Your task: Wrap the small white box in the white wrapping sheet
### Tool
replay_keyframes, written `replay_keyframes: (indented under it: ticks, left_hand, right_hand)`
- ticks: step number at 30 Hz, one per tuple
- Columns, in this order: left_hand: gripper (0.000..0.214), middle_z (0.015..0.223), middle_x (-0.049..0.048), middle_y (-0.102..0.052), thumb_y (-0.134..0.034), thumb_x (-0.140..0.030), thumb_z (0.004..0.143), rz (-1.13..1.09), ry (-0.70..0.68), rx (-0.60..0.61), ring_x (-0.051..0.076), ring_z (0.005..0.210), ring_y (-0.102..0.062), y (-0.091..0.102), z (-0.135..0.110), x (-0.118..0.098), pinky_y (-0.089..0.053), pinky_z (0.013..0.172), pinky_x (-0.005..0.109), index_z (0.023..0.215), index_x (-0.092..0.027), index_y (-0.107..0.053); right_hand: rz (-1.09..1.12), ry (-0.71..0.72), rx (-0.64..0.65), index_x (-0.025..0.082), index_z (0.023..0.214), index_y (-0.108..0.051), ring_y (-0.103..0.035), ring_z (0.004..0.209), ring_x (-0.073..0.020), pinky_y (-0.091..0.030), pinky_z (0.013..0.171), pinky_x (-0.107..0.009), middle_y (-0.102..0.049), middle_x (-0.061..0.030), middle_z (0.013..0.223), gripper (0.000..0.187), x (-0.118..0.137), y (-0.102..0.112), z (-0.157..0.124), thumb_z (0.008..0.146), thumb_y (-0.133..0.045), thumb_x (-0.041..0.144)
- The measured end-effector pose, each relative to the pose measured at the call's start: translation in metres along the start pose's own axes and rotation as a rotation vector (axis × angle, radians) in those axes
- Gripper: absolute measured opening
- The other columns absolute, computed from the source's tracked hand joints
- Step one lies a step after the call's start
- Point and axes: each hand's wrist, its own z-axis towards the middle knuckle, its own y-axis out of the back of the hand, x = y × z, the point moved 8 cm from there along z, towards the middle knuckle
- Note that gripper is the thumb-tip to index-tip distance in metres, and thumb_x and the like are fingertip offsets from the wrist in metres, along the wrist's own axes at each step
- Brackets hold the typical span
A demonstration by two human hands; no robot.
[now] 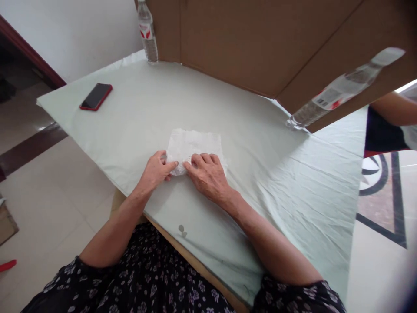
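A white sheet of tissue paper (195, 141) lies on the pale green tablecloth, its near edge bunched or rolled toward me. My left hand (158, 168) pinches the near left corner between thumb and fingers. With fingers curled, my right hand (208, 176) presses on the near right part, its thumb close to the left thumb. The paper's far half lies flat. What is under the right fingers is hidden.
A phone (96, 96) in a red case lies at the far left. Two clear plastic bottles, one upright (148, 34) and one at the right (339, 93), stand against a brown cardboard panel (228, 43). Another person's arm (394, 108) shows at the right edge.
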Motion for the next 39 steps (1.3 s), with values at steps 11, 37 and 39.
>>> replay_keyframes:
  ticks: [11,37,39]
  left_hand:
    - [0.020,0.068,-0.0004,-0.061,-0.063,-0.036,0.074,0.166,-0.090,-0.003,0.015,0.063,-0.058,-0.006,-0.001,-0.013,-0.045,0.050,0.024,0.080,-0.017,-0.062]
    - [0.017,0.061,-0.0015,-0.058,-0.061,-0.026,0.067,-0.144,-0.098,0.170,0.012,0.057,-0.056,-0.034,-0.016,-0.055,-0.053,0.056,0.025,0.078,-0.014,-0.068]
    - [0.024,0.065,-0.0005,-0.061,-0.056,-0.021,0.065,-0.141,-0.077,0.222,0.013,0.060,-0.059,-0.035,-0.019,-0.056,-0.056,0.062,0.028,0.083,-0.013,-0.071]
  right_hand:
    - [0.017,0.001,-0.011,0.022,0.109,-0.066,-0.044,0.090,-0.0238,-0.028,0.085,-0.040,-0.065,-0.0083,0.101,0.023,0.001,-0.002,0.001,0.098,-0.047,0.013]
    - [0.192,-0.029,0.122,0.012,0.101,-0.068,-0.060,0.088,-0.0245,-0.030,0.086,-0.039,-0.074,-0.0116,0.098,0.019,-0.003,0.020,0.004,0.089,-0.053,0.013]
    - [0.243,-0.024,0.127,0.013,0.096,-0.069,-0.061,0.084,-0.0229,-0.030,0.085,-0.039,-0.075,-0.0101,0.094,0.020,-0.005,0.020,0.003,0.091,-0.050,0.012]
